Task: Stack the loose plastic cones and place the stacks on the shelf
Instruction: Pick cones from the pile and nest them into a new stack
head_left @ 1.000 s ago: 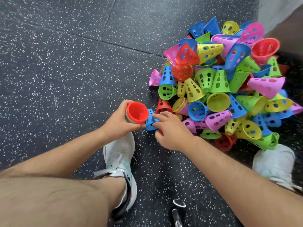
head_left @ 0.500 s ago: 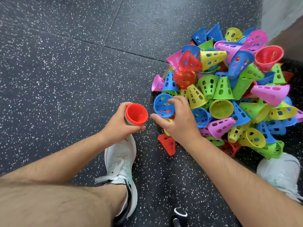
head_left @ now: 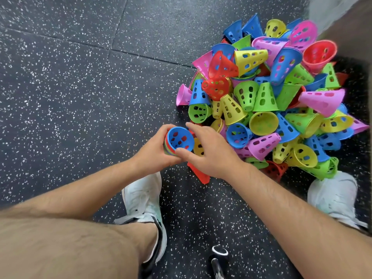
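My left hand [head_left: 153,156] grips a short stack of nested cones [head_left: 168,146], open end towards me. A blue perforated cone [head_left: 180,138] sits on top of the stack. My right hand [head_left: 209,150] lies right beside it with straight fingers. Its thumb touches the blue cone's lower rim and its index finger reaches past the upper rim. A loose red cone [head_left: 199,176] lies on the floor under my right wrist. The big pile of loose cones [head_left: 267,97] in pink, blue, green, yellow and red fills the floor to the right. No shelf is in view.
Dark speckled rubber floor [head_left: 80,77] stretches open to the left and ahead. My white shoes [head_left: 143,200] [head_left: 334,194] stand below the hands, the right one against the pile. A black object [head_left: 218,258] pokes in at the bottom edge. A pale wall [head_left: 342,13] borders the top right.
My right hand picked a blue cone off the pile's near edge and carried it left into the stack, covering the red cone. A red cone tumbled to the floor.
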Demonstrator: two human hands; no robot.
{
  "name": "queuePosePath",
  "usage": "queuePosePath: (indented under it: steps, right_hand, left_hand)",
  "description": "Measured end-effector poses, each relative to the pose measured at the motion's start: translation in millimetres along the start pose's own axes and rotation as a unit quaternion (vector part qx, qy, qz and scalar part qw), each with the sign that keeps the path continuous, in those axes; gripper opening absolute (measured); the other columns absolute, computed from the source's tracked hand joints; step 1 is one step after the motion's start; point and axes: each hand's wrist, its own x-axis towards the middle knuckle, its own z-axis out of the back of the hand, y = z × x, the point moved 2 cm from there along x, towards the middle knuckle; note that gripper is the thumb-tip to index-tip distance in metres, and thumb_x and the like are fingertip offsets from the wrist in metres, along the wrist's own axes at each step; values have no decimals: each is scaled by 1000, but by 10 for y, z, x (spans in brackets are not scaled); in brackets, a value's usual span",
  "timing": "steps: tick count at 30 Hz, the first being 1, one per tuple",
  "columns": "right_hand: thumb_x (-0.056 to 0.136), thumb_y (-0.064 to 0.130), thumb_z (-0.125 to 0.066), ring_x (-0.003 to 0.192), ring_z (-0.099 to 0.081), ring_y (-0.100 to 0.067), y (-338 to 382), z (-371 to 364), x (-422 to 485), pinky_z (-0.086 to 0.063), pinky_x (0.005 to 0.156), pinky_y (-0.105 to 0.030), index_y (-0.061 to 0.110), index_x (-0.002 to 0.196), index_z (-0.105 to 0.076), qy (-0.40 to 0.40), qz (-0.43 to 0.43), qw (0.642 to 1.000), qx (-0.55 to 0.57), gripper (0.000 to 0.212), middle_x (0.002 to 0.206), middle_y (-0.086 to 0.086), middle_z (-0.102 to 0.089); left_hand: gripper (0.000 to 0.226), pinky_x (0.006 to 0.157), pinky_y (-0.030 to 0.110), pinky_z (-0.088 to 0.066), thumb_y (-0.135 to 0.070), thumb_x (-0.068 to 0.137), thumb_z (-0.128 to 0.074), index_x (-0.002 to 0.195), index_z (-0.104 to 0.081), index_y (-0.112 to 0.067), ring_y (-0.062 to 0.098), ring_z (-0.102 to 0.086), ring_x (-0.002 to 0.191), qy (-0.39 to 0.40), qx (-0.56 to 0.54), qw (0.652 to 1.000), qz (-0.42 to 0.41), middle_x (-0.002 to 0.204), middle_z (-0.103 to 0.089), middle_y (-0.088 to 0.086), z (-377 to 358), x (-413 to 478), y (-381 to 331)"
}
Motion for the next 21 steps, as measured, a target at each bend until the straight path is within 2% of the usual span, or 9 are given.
queuePosePath:
  steps: [4, 8, 10, 13, 17, 19, 21]
  right_hand:
    - [91, 30, -58, 108, -52, -19, -214, -21, -232, -48, 93, -44, 17, 120, -60, -38, 3, 999, -25, 32, 113, 3, -56]
    - [93, 34, -60, 102, -48, -20, -307, -193, -418, -48, 86, -38, 22, 122, -61, 51, -6, 992, -111, 32, 107, 1, -48]
    - [96, 36, -59, 103, -47, -22, -326, -295, -459, -48, 86, -38, 20, 123, -61, 73, -17, 987, -143, 32, 109, -2, -45]
    - [99, 30, -56, 103, -46, -24, -353, -368, -487, -50, 84, -41, 15, 117, -62, 59, -52, 986, -148, 24, 112, -3, -42]
    - [100, 29, -56, 101, -45, -23, -394, -321, -565, -50, 84, -41, 15, 108, -67, 22, -48, 995, -86, 19, 106, -3, -46]
    - [99, 32, -57, 103, -46, -22, -421, -248, -630, -48, 88, -39, 19, 107, -66, -6, -29, 998, -52, 17, 110, -1, -48]
    - [99, 34, -58, 110, -45, -19, -444, -168, -684, -42, 98, -31, 23, 107, -65, -28, -20, 999, -18, 16, 122, 1, -48]
  left_hand:
    - [73, 86, 14, -49, -9, 70, -93, 127, -48, -18, -3, -61, 95, 11, -5, 1000, 0, 111, -64, -6, -114, -45, 87]
    - [71, 89, 27, -53, -15, 70, -94, 122, -47, -28, 3, -62, 99, 19, 2, 1000, -2, 112, -63, -5, -146, -58, 166]
    - [71, 89, 27, -53, -15, 71, -93, 122, -46, -29, 4, -62, 100, 22, 11, 1000, -5, 113, -63, -6, -155, -65, 180]
    - [72, 90, 26, -52, -17, 72, -93, 123, -45, -33, 7, -63, 105, 27, 18, 999, -7, 115, -62, -8, -156, -61, 205]
    - [75, 94, 25, -51, -18, 73, -93, 127, -44, -35, 4, -61, 108, 30, 27, 999, -1, 118, -61, -10, -156, -82, 288]
    - [77, 99, 29, -50, -19, 73, -93, 130, -44, -35, 6, -60, 113, 32, 34, 999, -3, 122, -60, -10, -161, -107, 348]
    - [77, 103, 33, -49, -20, 74, -92, 130, -44, -38, 8, -59, 117, 35, 33, 999, -5, 123, -60, -11, -168, -118, 383]
